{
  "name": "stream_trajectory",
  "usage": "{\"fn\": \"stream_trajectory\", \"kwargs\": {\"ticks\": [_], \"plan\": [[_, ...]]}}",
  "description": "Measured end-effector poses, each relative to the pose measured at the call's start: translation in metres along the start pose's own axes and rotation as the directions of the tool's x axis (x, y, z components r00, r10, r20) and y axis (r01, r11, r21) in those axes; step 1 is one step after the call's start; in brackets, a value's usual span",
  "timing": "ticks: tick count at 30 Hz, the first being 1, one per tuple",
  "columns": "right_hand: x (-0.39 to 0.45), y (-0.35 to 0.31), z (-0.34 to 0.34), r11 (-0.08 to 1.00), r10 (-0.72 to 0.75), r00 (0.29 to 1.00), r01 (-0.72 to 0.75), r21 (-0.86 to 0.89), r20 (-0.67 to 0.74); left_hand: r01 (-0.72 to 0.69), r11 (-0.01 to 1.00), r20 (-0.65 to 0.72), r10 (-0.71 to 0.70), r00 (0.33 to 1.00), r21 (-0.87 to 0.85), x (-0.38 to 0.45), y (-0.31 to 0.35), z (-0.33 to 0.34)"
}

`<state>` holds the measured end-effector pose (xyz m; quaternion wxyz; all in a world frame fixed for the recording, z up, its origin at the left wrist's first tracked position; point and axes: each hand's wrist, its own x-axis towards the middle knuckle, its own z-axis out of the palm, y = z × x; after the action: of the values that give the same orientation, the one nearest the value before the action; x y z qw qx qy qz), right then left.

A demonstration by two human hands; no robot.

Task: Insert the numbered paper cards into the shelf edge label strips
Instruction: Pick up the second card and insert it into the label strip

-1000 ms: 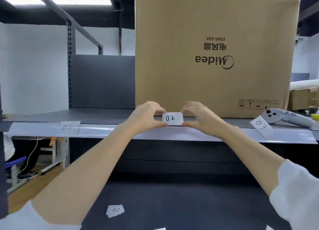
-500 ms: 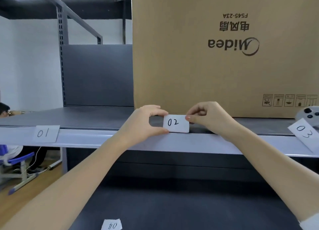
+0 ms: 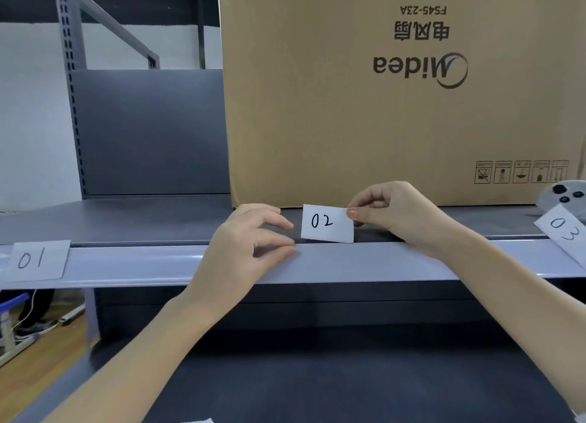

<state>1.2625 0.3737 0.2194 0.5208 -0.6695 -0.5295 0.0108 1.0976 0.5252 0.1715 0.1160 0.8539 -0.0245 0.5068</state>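
Now the left hand (image 3: 250, 248) has let go of the card marked 02 (image 3: 327, 223): half a second ago its thumb and forefinger pinched the card's left edge, and here its fingers (image 3: 279, 224) are curled loosely just beside that edge, holding nothing, with the lower ones resting on the label strip (image 3: 364, 261). The right hand (image 3: 396, 213) alone holds the card, thumb and forefinger clamped on its upper right corner. The card stands almost upright above the strip, its bottom edge at the strip's top lip; whether it has entered the channel cannot be told. By this reading the insertion is only begun, and the freed left hand is probably placed to steady or open the strip while the right presses the card down. The card marked 01 (image 3: 38, 260) already sits in the strip at the far left, and the card marked 03 (image 3: 563, 232) leans tilted at the right, not yet seated. A large cardboard box (image 3: 364, 105) stands on the shelf (image 3: 126, 219) behind.
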Motion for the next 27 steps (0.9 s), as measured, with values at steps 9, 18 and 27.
{"fn": "stream_trajectory", "kwargs": {"ticks": [9, 18, 27], "plan": [[0.001, -0.002, 0.000, 1.000, 0.008, 1.000, -0.008, -0.030, -0.005, 0.083, 0.995, 0.017, -0.082, 0.996, -0.063, 0.003, 0.006, -0.003], [-0.006, -0.009, 0.000, 0.998, -0.019, 0.998, 0.023, -0.066, 0.058, 0.189, 0.976, 0.075, -0.182, 0.980, -0.103, 0.004, 0.010, -0.006], [-0.017, -0.014, -0.004, 0.993, -0.008, 0.994, 0.020, -0.113, 0.108, 0.195, 0.976, 0.091, -0.187, 0.978, -0.092, 0.005, 0.013, -0.007]]}}
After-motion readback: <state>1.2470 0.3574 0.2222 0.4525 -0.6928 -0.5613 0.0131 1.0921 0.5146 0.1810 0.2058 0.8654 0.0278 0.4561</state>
